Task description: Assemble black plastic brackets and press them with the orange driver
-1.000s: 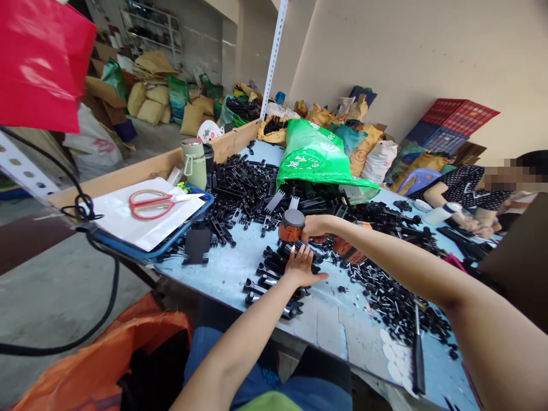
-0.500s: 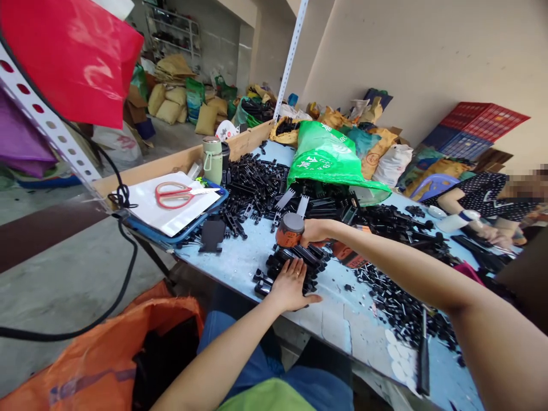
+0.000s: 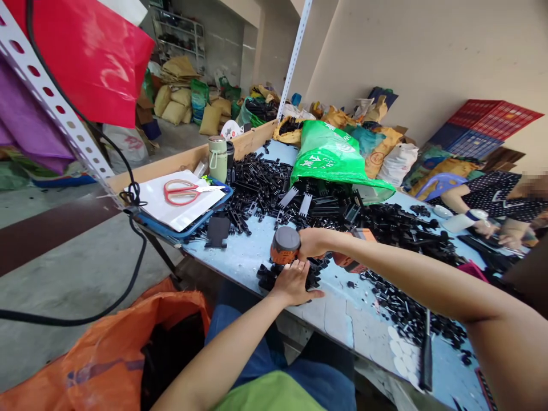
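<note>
My right hand (image 3: 313, 242) is wrapped round an orange and dark grey power tool (image 3: 286, 245), its round end facing up and its battery end showing beyond my wrist. Below it, my left hand (image 3: 294, 282) lies over a cluster of black plastic parts (image 3: 268, 276) near the table's front edge, fingers on top and thumb stretched to the right. The tool's working tip is hidden. Loose black pieces (image 3: 385, 291) and small screws lie to the right of my hands.
A green bag (image 3: 327, 154) spills black parts across the table (image 3: 240, 257). Scissors (image 3: 182, 192) rest on paper in a blue tray (image 3: 171, 234). A screwdriver (image 3: 426, 359) lies front right. A person's hands (image 3: 499, 231) work at far right.
The power tool and my right hand have moved down and slightly left, closer to my left hand. The tool now covers more of the black parts. The view has shifted slightly.
</note>
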Demonstrator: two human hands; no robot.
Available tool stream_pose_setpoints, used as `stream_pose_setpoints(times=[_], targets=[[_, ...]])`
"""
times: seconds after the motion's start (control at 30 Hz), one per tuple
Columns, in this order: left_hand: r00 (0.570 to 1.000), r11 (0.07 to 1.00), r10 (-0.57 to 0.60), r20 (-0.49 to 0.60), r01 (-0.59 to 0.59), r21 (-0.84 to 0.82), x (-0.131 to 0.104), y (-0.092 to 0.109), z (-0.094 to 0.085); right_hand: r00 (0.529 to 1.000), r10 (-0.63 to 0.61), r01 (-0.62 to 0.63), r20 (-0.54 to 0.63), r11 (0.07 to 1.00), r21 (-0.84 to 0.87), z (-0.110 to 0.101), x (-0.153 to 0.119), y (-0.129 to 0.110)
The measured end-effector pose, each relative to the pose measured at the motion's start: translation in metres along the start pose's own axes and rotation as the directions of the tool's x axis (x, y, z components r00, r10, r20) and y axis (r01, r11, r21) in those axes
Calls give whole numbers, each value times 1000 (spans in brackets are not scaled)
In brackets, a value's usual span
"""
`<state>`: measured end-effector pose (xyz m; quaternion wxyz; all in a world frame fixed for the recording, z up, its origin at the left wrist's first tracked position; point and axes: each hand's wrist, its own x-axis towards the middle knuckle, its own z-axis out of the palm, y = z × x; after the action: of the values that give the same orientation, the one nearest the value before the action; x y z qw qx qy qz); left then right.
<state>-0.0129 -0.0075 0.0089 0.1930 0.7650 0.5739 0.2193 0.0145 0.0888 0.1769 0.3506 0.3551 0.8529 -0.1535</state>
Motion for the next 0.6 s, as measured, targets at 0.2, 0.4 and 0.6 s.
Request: stream_pose_setpoints(times=[0.2,0.4,0.6], targets=[[999,1000,-25,-28,25,1,-3,5,-7,994,-86,73,-69,982,-175,-7,-23,-29],[1000,999,-15,-26,14,-41,-6,6,-9,995,-88,92,37,986,-136,0,-11,-49],[999,1000,-13,53,13,-12,-7,2,-7,996,-89,87,4,983,161,13,-25,-4]])
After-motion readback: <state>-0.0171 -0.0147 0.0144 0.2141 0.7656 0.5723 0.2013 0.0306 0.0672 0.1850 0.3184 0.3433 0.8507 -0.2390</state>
